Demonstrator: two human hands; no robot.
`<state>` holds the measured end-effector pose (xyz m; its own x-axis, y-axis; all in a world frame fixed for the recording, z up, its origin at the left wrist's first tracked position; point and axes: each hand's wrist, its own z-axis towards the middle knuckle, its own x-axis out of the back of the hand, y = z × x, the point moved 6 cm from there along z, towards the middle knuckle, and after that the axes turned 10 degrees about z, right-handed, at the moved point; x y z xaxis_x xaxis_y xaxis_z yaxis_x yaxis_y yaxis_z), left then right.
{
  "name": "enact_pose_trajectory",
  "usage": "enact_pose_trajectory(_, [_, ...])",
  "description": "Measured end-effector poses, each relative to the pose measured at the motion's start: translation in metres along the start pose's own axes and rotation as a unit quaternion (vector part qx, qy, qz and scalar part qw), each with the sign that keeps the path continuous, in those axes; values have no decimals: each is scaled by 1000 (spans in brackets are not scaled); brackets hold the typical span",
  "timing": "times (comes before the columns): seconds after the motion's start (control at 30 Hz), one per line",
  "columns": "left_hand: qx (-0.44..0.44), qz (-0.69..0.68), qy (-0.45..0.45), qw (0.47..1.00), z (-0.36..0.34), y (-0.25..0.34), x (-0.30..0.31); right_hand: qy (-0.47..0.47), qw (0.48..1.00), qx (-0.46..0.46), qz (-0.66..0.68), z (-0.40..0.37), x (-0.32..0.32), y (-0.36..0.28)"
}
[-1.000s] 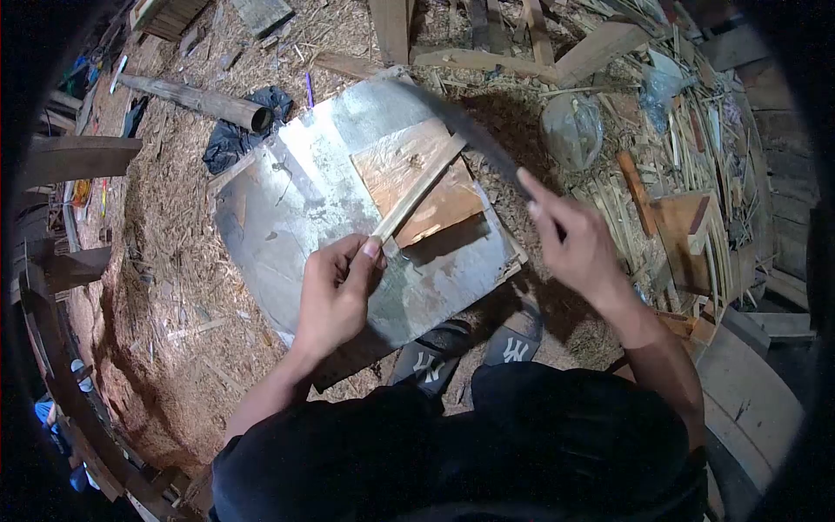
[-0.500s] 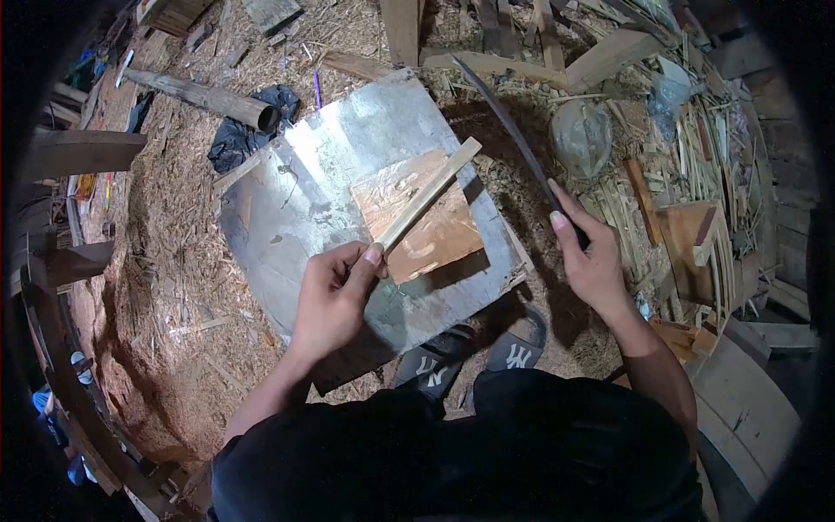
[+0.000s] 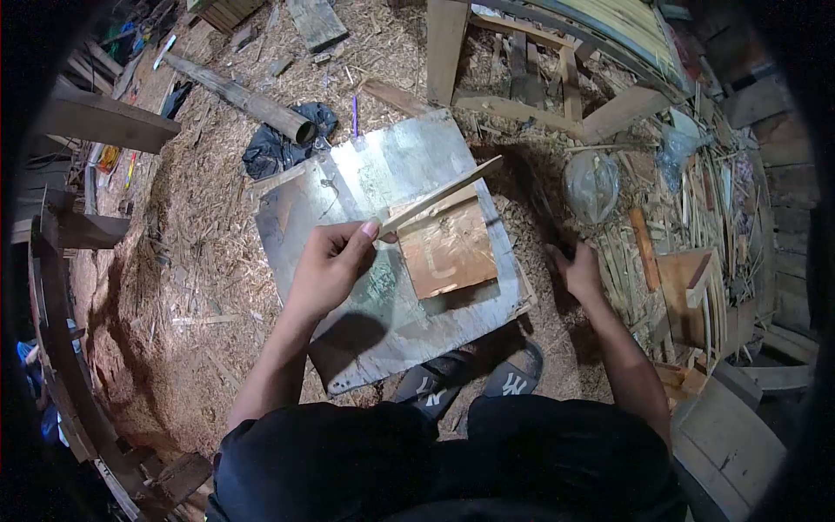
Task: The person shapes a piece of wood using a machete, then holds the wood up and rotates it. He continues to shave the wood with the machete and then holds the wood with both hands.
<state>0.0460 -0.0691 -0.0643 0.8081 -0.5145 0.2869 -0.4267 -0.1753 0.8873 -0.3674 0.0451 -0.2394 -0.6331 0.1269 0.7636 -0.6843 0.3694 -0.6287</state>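
Observation:
My left hand [image 3: 329,261] pinches the near end of a narrow wooden stick [image 3: 445,193] between thumb and fingers. The stick slants up to the right, above a square wooden piece [image 3: 449,254] with pale markings. That piece rests on a worn, greyish board [image 3: 300,222] with a shiny strip across it. Off the board's right side, my right hand [image 3: 579,268] is closed on the handle of a long dark machete [image 3: 539,202]. Its blade points away from me and is hard to see against the shadowed ground.
Sawdust and shavings [image 3: 209,278] cover the ground. A round pole [image 3: 243,100] and black plastic bag [image 3: 287,143] lie beyond the board. A clear plastic bag [image 3: 591,185] and several thin strips [image 3: 709,187] lie right. Curved timber [image 3: 56,322] stands left; sandaled feet [image 3: 511,376] are below.
My right hand and the machete have dropped lower toward the ground. The stick has tilted flatter and moved toward the top edge of the wooden piece. The whole view has shifted slightly.

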Motion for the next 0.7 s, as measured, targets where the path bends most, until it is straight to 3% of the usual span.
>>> enact_pose_trajectory(0.03, [-1,0,2,1000,0,1,1,1,1000,3,1,2,3,-5])
enact_pose_trajectory(0.1, [-5,33,16,999,0,5,3,39,987,143,-70,0,16,-38])
enact_pose_trajectory(0.13, [-5,33,16,999,1,6,3,39,987,143,-70,-1,27,-64])
enact_pose_trajectory(0.2, [-2,21,15,1000,3,7,3,-19,977,29,212,-1,45,-125])
enact_pose_trajectory(0.23, [-1,21,13,1000,4,7,1,-19,977,27,211,-1,52,-148])
enact_pose_trajectory(0.3, [-37,42,16,998,7,13,0,-130,870,-9,476,-1,48,-186])
enact_pose_trajectory(0.33, [-38,44,15,998,7,17,0,-128,869,-9,477,1,52,-199])
enact_pose_trajectory(0.4, [-81,133,16,988,5,32,-1,-170,820,-18,546,3,52,-217])
enact_pose_trajectory(0.53, [-132,148,27,980,4,45,1,-162,828,20,536,3,46,-215])
enact_pose_trajectory(0.57, [-131,151,26,979,4,45,3,-161,827,19,538,1,45,-213])
enact_pose_trajectory(0.63, [-29,-5,40,999,5,31,10,-160,809,-6,565,-1,43,-207])
enact_pose_trajectory(0.7, [-36,-15,53,998,7,25,14,-159,797,-14,582,-4,46,-207])
